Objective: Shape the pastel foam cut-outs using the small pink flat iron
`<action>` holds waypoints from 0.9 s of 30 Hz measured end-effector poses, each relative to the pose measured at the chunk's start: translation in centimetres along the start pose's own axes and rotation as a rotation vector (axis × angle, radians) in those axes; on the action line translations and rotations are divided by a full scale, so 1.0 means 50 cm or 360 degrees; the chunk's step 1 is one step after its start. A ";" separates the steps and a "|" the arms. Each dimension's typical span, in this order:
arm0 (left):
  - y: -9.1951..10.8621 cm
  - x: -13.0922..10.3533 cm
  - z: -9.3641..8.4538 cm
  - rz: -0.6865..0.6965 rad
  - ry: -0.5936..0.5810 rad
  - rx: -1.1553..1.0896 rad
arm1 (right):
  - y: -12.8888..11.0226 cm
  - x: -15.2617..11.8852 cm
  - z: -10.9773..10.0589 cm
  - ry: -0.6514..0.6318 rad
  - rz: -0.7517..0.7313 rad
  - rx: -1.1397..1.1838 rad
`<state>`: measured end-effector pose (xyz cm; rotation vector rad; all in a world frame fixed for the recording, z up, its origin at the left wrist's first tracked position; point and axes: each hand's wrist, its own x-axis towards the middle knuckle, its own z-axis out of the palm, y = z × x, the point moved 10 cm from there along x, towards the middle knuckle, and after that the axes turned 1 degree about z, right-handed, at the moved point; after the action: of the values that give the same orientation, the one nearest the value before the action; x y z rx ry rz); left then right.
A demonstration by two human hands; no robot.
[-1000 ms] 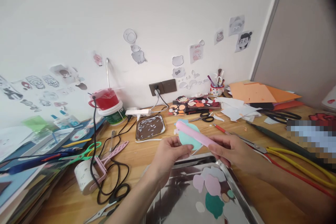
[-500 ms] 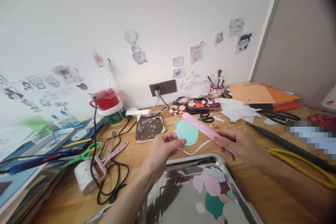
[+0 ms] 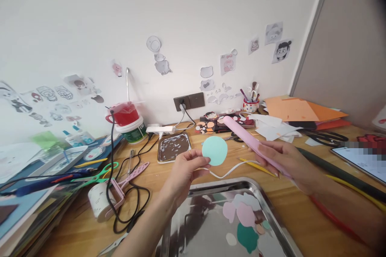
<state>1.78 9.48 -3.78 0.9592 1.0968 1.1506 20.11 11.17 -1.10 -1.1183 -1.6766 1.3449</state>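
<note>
My left hand (image 3: 189, 170) pinches a flat mint-green disc (image 3: 215, 151) by its lower left edge, between thumb and fingers. My right hand (image 3: 279, 160) is wrapped round a slim pink wand (image 3: 245, 134), which tilts up and to the left. It could be a hair straightener, but I cannot see its kind clearly. The wand's tip is above and right of the disc, apart from it. A white cord (image 3: 233, 170) loops between the two hands. Below them lies a metal tray (image 3: 256, 186) with flat cut-out shapes, among them a dark green piece (image 3: 247, 237) and a pink piece (image 3: 245, 213).
A brown dish (image 3: 173, 148) and a power strip (image 3: 161, 129) stand behind my left hand. To the left are green-handled scissors (image 3: 98, 178), a white roll (image 3: 101, 202) and black cables. Orange sheets (image 3: 292, 110), a phone (image 3: 358, 162) and a pen cup (image 3: 251, 106) are on the right.
My right hand has drawn the pink wand rightward, away from the disc its tip overlapped. The left hand still holds the disc in nearly the same spot. The view has shifted slightly.
</note>
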 end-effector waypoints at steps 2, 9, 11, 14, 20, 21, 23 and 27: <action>-0.001 0.000 -0.001 -0.0002 0.0006 -0.0020 | 0.005 0.001 0.011 -0.0089 0.0020 0.0015; -0.003 -0.007 0.010 0.0006 -0.0014 -0.0042 | 0.026 -0.004 0.075 -0.0337 -0.0022 -0.0128; -0.007 -0.009 0.021 0.0001 -0.0047 -0.0047 | 0.023 -0.009 0.086 -0.0349 -0.0014 -0.0156; -0.015 -0.012 0.039 -0.0032 -0.0106 -0.0028 | 0.015 -0.017 0.092 -0.0335 0.0004 -0.0190; -0.024 -0.015 0.044 -0.0071 -0.0083 0.0036 | 0.019 -0.018 0.089 -0.0273 -0.0058 -0.0256; -0.022 -0.015 0.042 -0.0059 -0.0068 0.0039 | 0.021 -0.018 0.088 -0.0261 -0.0063 -0.0267; -0.018 -0.016 0.040 -0.0034 -0.0059 0.0052 | 0.022 -0.018 0.087 -0.0247 -0.0056 -0.0271; -0.011 -0.018 0.039 0.0019 -0.0072 0.0100 | 0.017 -0.018 0.084 -0.0245 -0.0046 -0.0226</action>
<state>3.75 8.45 -3.74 1.0367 1.0975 1.1044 16.82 8.84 -2.83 -1.0886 -1.9182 1.3396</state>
